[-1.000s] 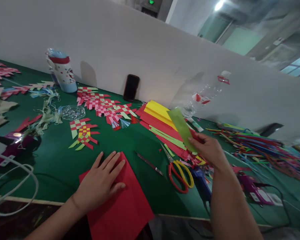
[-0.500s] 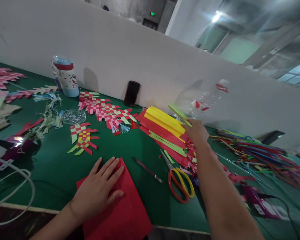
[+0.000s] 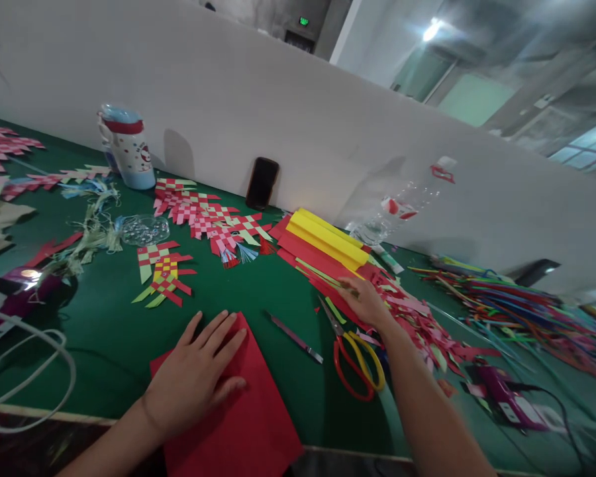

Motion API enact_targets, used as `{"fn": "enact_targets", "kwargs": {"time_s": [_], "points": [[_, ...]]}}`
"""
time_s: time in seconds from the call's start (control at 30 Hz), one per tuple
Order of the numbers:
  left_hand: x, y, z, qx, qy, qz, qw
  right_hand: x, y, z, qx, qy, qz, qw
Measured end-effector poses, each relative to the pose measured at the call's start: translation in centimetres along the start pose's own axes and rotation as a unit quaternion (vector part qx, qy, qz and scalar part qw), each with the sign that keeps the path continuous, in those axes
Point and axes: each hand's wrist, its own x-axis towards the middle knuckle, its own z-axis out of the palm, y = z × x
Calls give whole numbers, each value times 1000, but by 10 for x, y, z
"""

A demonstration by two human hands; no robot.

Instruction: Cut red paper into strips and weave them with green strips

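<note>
My left hand (image 3: 198, 374) lies flat, fingers spread, on a sheet of red paper (image 3: 258, 424) at the table's front edge. My right hand (image 3: 365, 301) reaches down to light green paper strips (image 3: 312, 270) lying on red paper. Its fingers are pinched at the strips' right ends, which the hand covers. Just below that hand rest scissors (image 3: 355, 358) with red and yellow handles, blades slightly apart. A slim craft knife (image 3: 295, 338) lies between the scissors and the red sheet. Folded yellow paper (image 3: 328, 238) sits behind the strips.
Woven paper fish (image 3: 203, 218), a dish of small beads (image 3: 146, 230) and a flask (image 3: 129, 149) stand left. A phone (image 3: 262, 183) and plastic bottle (image 3: 397, 209) are by the wall. Paper scraps (image 3: 417, 315), coloured strips (image 3: 501, 305) and a purple corded tool (image 3: 509, 394) lie right.
My right hand has come down and toward me from near the bottle to the strips on the red paper. The green strip it held up no longer shows in the air. My left hand stays put.
</note>
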Motion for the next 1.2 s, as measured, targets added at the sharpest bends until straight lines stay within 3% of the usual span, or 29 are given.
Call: {"fn": "enact_targets", "kwargs": {"time_s": [0.2, 0.37, 0.5, 0.67, 0.77, 1.07, 1.2], "points": [[-2, -1, 2, 2, -17, -6, 1000, -9, -8, 4, -22, 2, -16, 1000], [0, -1, -2, -1, -22, -13, 1000, -40, -37, -7, -7, 46, -29, 998], [1, -2, -6, -6, -43, -6, 999, -82, -83, -3, 30, 49, -47, 997], [3, 1, -10, -13, -68, -26, 997, -137, -158, 26, 95, 44, -50, 993], [4, 4, -12, -16, -74, -34, 997, -157, -187, 40, 90, 35, -48, 994], [15, 4, -23, -12, -77, -36, 996, -160, -189, 50, 52, 61, -29, 996], [23, 5, -25, -26, -77, 7, 997, -162, -191, 52, 54, 65, -25, 996]]}}
